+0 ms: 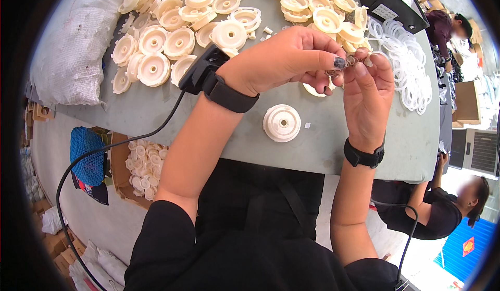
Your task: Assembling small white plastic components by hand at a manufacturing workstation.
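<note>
Over the right part of the grey table, my left hand [294, 59] and my right hand [369, 95] meet with fingertips close together. Between them is a small tangle of thin metal coil springs [352, 60], pinched by the thumb and fingers of each hand. Some coils also show under my left thumb; the fingers hide the rest. Nearer to me, a round cream plastic part [282, 123] with a center hole lies on the table. Beside it is a tiny white square piece [307, 126]. Another cream disc [314, 89] is partly covered by my left hand.
Cream plastic discs [153, 69] are heaped at the far left and far middle. White rings [411, 64] lie on the right, near a black box [388, 4]. A white woven sack [78, 46] stands left. Below is a carton [122, 179] of parts. Two people work at right.
</note>
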The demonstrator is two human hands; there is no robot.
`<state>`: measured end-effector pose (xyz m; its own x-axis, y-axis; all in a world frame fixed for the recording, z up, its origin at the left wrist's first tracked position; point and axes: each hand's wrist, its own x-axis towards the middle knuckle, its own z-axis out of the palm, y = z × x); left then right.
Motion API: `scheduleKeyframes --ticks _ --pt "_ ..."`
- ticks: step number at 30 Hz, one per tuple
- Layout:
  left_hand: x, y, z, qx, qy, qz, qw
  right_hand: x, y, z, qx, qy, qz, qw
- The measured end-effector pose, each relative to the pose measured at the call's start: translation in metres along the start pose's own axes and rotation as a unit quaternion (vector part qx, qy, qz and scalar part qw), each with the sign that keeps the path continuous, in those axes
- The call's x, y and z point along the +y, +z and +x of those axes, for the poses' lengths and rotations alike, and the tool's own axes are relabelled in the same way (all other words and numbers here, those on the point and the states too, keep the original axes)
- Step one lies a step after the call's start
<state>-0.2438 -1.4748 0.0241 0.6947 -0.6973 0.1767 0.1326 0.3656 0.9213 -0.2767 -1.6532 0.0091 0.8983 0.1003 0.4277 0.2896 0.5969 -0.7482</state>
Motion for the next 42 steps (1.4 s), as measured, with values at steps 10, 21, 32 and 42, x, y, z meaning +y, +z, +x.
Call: scheduleKeyframes --ticks 10,21,32,42 --pt "0.000 0.001 0.001 -0.063 -0.105 -0.146 0.982 0.002 -0.003 0.000 -0.040 -0.046 -0.016 0.998" --pt "0.002 0.000 -0.003 -0.025 -0.044 -0.033 0.998 -0.006 -0.001 0.000 -0.053 -0.042 -0.077 0.995" --pt "-0.003 0.001 0.000 0.012 0.038 0.231 0.972 -0.013 0.002 0.004 0.077 0.217 -0.216 0.949" --pt "-0.005 -0.003 0.001 0.067 0.001 0.190 0.980 -0.007 0.001 0.002 0.035 0.043 -0.285 0.957"
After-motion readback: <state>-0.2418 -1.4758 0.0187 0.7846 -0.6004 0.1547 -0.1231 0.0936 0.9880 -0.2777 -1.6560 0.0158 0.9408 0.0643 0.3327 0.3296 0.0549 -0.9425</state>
